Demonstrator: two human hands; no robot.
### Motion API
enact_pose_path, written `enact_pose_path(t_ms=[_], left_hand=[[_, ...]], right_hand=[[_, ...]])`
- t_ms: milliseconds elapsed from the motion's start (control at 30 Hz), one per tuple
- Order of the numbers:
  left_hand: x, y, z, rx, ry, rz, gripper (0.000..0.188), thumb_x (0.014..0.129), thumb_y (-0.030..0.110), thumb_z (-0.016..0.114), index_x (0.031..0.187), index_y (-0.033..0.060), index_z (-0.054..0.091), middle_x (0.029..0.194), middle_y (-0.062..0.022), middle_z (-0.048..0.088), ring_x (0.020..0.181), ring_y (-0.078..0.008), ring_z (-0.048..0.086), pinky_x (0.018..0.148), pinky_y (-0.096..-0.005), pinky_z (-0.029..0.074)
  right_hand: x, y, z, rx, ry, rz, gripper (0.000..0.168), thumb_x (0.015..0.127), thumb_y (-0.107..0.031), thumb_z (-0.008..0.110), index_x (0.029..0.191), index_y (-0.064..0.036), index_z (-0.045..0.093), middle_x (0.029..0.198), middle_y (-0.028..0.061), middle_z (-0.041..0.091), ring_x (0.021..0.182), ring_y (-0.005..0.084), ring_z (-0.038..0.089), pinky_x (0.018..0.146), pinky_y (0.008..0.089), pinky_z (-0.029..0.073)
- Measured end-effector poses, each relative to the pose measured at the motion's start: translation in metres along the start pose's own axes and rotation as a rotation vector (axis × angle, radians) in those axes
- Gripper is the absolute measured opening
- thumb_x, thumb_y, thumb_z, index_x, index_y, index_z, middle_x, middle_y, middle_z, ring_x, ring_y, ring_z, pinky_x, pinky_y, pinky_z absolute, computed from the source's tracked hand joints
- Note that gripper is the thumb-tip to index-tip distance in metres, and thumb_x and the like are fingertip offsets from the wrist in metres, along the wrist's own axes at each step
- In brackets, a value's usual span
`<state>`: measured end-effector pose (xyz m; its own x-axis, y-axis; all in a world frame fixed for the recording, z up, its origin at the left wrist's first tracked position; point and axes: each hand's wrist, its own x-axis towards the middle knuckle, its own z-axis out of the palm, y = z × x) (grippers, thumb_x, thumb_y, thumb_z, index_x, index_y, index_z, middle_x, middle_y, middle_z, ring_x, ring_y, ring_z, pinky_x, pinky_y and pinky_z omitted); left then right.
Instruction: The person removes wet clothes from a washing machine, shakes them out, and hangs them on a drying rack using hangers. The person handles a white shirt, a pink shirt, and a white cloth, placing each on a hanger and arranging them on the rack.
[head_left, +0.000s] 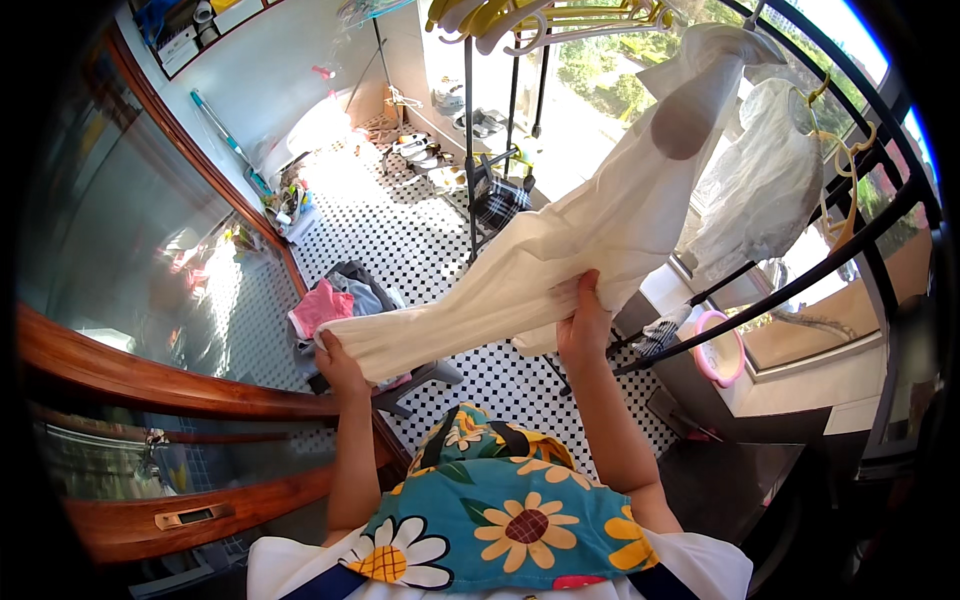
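A thin white garment (525, 262) hangs from the drying rack at the upper right and is drawn out towards the lower left. My left hand (343, 369) grips its narrow end, which looks like a sleeve cuff. My right hand (586, 322) holds the cloth further along, thumb on top, fingers hidden behind it. A dark round patch shows through the fabric near its upper end. Under my left hand's side, a pile of folded clothes (322, 307), pink, grey and blue, lies on a low seat.
Yellow and white hangers (555, 19) crowd the black rack rail (780, 292); another white garment (757, 172) hangs at the right. A pink basin (718, 349) stands by the window. Shoes (424, 154) line the tiled floor. A wood-framed glass door (172, 382) is at the left.
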<state>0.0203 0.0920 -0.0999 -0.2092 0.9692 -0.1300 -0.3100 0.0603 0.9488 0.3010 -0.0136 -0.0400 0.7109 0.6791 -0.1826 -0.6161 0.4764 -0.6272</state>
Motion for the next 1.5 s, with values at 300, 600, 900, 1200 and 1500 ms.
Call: enact_pose_path(t_ms=[300,600,900,1200,1500], left_hand=[[0.009,-0.009,0.001,-0.034,-0.034,-0.012,0.041,0.094,0.034,0.037,0.109,-0.0031,0.048,0.1,-0.0158,0.059,0.083,-0.0244,0.062,0.066,-0.0354,0.053],[0.041,-0.09,-0.012,0.506,-0.338,0.17,0.057,0.084,0.038,0.056,0.12,-0.0031,0.04,0.123,-0.0181,0.044,0.112,-0.0242,0.045,0.093,-0.0352,0.036],[-0.023,0.027,0.171,0.498,-0.945,0.379,0.024,0.085,0.024,0.059,0.084,-0.0003,0.059,0.068,0.0002,0.059,0.064,-0.0049,0.051,0.061,-0.0201,0.04],[-0.004,0.053,0.232,0.281,-0.38,0.922,0.032,0.088,0.014,0.05,0.115,-0.0012,0.046,0.114,-0.0139,0.048,0.098,-0.0218,0.046,0.083,-0.032,0.037],[-0.068,-0.035,0.317,0.223,-0.208,0.551,0.035,0.083,0.024,0.062,0.106,0.0006,0.05,0.096,-0.0083,0.053,0.085,-0.021,0.05,0.073,-0.0312,0.04]], right_hand=[[0.005,-0.004,-0.005,-0.018,0.052,0.011,0.043,0.091,-0.017,0.048,0.128,-0.007,0.029,0.122,0.0079,0.045,0.11,0.0227,0.048,0.096,0.0376,0.041],[-0.048,0.01,-0.037,-0.495,-0.315,0.241,0.048,0.084,-0.026,0.061,0.121,0.0,0.044,0.113,0.0078,0.052,0.101,0.0174,0.05,0.088,0.0292,0.039],[-0.035,-0.04,-0.035,-1.264,-1.0,0.381,0.042,0.083,-0.031,0.06,0.108,0.003,0.056,0.096,0.0152,0.062,0.089,0.0181,0.059,0.079,0.0282,0.046],[0.089,-0.15,-0.051,-0.974,0.087,-0.823,0.034,0.086,-0.021,0.057,0.113,-0.001,0.052,0.11,0.0106,0.056,0.094,0.0178,0.055,0.076,0.0283,0.046],[0.209,-0.212,-0.037,-0.73,0.413,-0.79,0.06,0.08,-0.048,0.058,0.111,0.004,0.05,0.107,0.0132,0.055,0.097,0.0209,0.051,0.084,0.0316,0.041]])
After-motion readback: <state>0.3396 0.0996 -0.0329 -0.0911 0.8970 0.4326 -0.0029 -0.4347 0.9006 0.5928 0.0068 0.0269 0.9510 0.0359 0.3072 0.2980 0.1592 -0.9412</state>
